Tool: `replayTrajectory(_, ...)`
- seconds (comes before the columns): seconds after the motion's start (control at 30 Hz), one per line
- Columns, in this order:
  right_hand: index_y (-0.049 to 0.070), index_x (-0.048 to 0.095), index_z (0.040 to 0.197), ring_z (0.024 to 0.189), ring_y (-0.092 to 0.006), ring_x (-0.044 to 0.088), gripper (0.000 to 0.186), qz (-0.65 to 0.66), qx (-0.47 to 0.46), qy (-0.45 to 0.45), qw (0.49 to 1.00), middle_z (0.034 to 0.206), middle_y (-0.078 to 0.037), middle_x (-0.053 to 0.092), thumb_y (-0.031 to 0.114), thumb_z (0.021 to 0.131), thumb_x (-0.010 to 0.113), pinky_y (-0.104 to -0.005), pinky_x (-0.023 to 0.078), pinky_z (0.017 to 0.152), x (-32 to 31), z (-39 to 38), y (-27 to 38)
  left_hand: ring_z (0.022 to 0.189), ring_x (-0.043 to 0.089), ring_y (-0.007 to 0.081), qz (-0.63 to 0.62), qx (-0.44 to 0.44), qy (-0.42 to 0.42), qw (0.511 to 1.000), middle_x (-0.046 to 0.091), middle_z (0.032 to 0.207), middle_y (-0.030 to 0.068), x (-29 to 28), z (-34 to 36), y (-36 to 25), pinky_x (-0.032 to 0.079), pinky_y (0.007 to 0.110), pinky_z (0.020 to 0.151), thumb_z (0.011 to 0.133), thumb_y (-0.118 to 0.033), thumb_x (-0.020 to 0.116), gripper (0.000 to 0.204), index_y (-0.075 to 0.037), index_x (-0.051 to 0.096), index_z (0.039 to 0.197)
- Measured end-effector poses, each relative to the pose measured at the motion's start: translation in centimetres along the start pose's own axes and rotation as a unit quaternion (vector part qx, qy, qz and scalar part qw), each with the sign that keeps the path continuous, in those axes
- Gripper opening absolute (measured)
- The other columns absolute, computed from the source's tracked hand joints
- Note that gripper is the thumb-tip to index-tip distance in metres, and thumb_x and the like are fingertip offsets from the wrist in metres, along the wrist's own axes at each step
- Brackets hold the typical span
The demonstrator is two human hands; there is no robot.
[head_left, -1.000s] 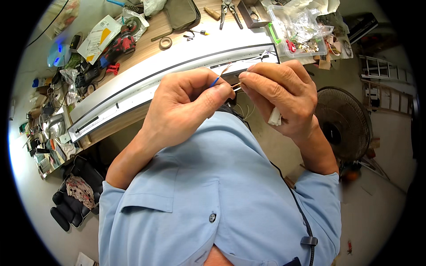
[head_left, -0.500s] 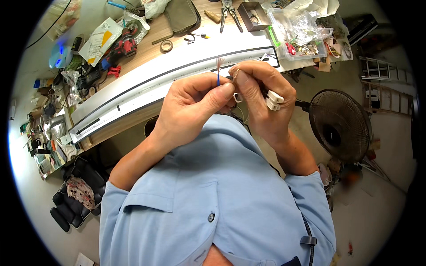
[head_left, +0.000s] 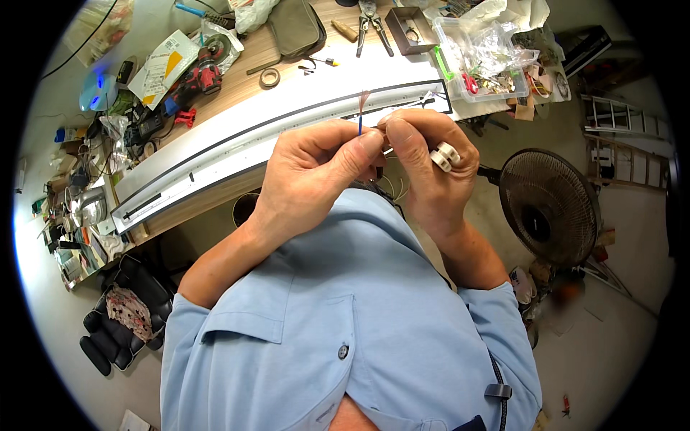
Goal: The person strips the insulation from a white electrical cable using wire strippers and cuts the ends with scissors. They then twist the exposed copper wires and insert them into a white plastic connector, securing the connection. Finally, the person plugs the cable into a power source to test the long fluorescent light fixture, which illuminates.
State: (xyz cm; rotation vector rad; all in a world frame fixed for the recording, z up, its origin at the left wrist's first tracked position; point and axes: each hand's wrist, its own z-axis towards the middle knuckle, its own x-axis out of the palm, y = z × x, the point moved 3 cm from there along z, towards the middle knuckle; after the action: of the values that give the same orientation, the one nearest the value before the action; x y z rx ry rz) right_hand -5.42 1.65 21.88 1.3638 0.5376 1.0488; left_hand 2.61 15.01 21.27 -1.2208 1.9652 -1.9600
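Observation:
My left hand pinches a blue insulated wire whose bare copper strands fan upward above thumb and forefinger. My right hand is beside it, thumb and forefinger closed on thin wire; its exact end is hidden by fingertips. A white plastic piece is held in the same hand's curled fingers. Behind both hands lies a long white light fixture with a dark edge along the workbench. Loose pale wires hang below the hands.
Cluttered tools, including a red power tool, pliers, tape roll and clear plastic bin, cover the bench. A standing fan is right, ladders behind it, a black chair lower left.
My right hand has moved left, closer to my left hand, and turned, showing the white piece higher. The blue wire's strands now point straight up instead of slanting right.

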Motion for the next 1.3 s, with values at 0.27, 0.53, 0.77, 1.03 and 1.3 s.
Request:
replayTrajectory(0.27,0.000,0.069,0.094,0.072,-0.0060,0.055,0.003,-0.183,-0.140,-0.005,0.973,0.088,-0.004,0.069,0.001,0.091,0.069,-0.0223,0.044,0.061,-0.2,0.5,-0.1,0.074,0.063,0.0094,-0.006,0.053,-0.120,0.991,0.069,0.085,0.0050,-0.3,0.7,0.0,0.054,0.023,0.067,0.096,-0.019,0.069,0.023,0.001,0.071,0.107)
replayTrajectory(0.53,0.000,0.070,0.097,0.065,-0.0076,0.053,0.009,-0.208,-0.162,0.018,0.964,0.089,-0.006,0.070,0.001,0.088,0.072,-0.0219,0.043,0.058,-0.4,1.0,-0.2,0.063,0.051,0.0037,0.037,0.059,-0.136,0.988,0.064,0.078,0.0012,-0.9,0.9,-0.9,0.039,0.019,0.055,0.097,-0.021,0.067,0.021,0.000,0.070,0.100)
replayTrajectory(0.77,0.009,0.075,0.111,0.075,-0.0117,0.054,0.043,-0.435,-0.313,0.214,0.817,0.123,-0.014,0.068,-0.004,0.071,0.076,-0.0229,0.045,0.064,-0.4,3.0,2.9,0.070,0.053,0.0049,-0.077,-0.059,-0.027,0.995,0.065,0.081,0.0021,-2.3,0.7,-1.4,0.042,0.020,0.065,0.094,-0.014,0.062,0.017,0.002,0.069,0.091)
replayTrajectory(1.03,0.007,0.072,0.092,0.068,-0.0167,0.060,0.017,-0.458,-0.327,0.299,0.771,0.091,-0.003,0.072,0.011,0.076,0.074,-0.0284,0.051,0.057,0.5,3.8,3.2,0.073,0.057,0.0054,-0.024,-0.075,0.044,0.996,0.068,0.083,0.0031,-3.0,0.0,-1.1,0.045,0.020,0.068,0.094,-0.014,0.062,0.018,0.003,0.069,0.092)
replayTrajectory(1.3,0.002,0.065,0.077,0.051,-0.0124,0.054,0.026,-0.251,0.268,0.231,0.901,0.060,-0.007,0.060,0.021,0.094,0.067,-0.0291,0.043,0.048,0.0,3.1,1.9,0.078,0.062,0.0054,0.206,0.023,0.016,0.978,0.069,0.082,0.0036,-1.8,-0.7,-1.8,0.050,0.021,0.069,0.094,-0.006,0.066,0.011,0.005,0.070,0.095)
